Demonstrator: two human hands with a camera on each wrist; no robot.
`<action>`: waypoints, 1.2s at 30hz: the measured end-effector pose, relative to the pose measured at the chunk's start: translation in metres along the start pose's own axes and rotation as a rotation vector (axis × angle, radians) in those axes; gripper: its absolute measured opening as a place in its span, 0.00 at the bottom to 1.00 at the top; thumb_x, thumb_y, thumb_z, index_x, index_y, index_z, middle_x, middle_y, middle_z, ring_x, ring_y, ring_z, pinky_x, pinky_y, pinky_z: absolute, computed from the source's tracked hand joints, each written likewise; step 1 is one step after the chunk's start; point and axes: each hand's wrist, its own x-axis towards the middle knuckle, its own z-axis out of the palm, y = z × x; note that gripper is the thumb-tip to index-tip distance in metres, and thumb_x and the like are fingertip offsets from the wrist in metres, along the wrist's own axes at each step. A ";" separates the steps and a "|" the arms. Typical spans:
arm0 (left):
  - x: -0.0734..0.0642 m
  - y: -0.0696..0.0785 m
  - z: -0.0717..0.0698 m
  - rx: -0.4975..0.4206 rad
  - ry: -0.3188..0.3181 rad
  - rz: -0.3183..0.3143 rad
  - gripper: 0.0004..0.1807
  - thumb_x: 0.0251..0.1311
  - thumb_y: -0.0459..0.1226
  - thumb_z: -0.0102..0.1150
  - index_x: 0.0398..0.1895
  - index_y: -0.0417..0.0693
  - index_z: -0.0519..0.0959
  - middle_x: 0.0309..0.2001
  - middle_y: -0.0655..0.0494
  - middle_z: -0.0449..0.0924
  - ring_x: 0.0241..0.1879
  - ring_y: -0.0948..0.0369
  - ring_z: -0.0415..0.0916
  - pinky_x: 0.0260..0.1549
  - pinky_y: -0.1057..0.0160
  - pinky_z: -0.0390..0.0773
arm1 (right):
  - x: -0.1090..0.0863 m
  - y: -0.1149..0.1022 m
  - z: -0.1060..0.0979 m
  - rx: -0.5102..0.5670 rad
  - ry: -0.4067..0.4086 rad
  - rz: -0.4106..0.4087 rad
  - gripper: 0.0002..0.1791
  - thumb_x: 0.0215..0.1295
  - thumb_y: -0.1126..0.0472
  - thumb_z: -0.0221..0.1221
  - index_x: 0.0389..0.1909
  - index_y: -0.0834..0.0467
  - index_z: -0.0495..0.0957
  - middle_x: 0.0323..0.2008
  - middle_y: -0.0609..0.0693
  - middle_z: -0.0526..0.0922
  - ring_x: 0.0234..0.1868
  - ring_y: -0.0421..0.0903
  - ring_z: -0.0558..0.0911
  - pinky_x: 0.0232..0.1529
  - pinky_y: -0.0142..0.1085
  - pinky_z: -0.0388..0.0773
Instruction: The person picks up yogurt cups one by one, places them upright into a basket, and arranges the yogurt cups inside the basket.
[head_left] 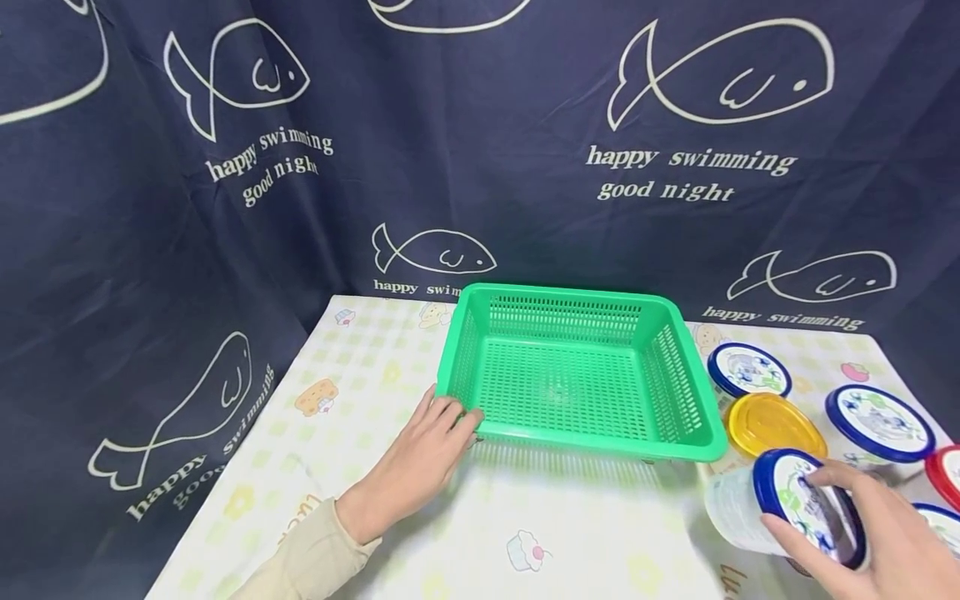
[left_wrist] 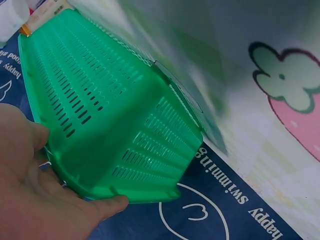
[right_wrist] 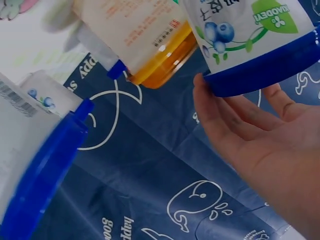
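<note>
My left hand holds the near left corner of a green plastic basket, fingers over the rim. In the left wrist view the thumb and fingers of that hand lie around the corner of the slotted basket. To the right of the basket, my right hand grips a clear plastic jar by its blue, printed lid, and the jar leans over. The right wrist view has the fingertips of this hand at the rim of the jar's blue lid; blueberries are printed on its label.
Beside the basket's right end stand a yellow-lidded jar and a blue-lidded jar. Farther right are another blue-lidded jar and a red-lidded one. A dark blue fish-print curtain hangs behind the patterned tablecloth.
</note>
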 end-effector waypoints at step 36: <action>0.000 -0.006 0.011 0.034 -0.026 0.005 0.22 0.79 0.44 0.28 0.59 0.50 0.72 0.45 0.55 0.71 0.50 0.55 0.69 0.71 0.39 0.54 | 0.029 -0.064 -0.036 0.313 0.452 -0.531 0.50 0.35 0.36 0.77 0.50 0.71 0.75 0.60 0.66 0.75 0.64 0.25 0.64 0.65 0.17 0.55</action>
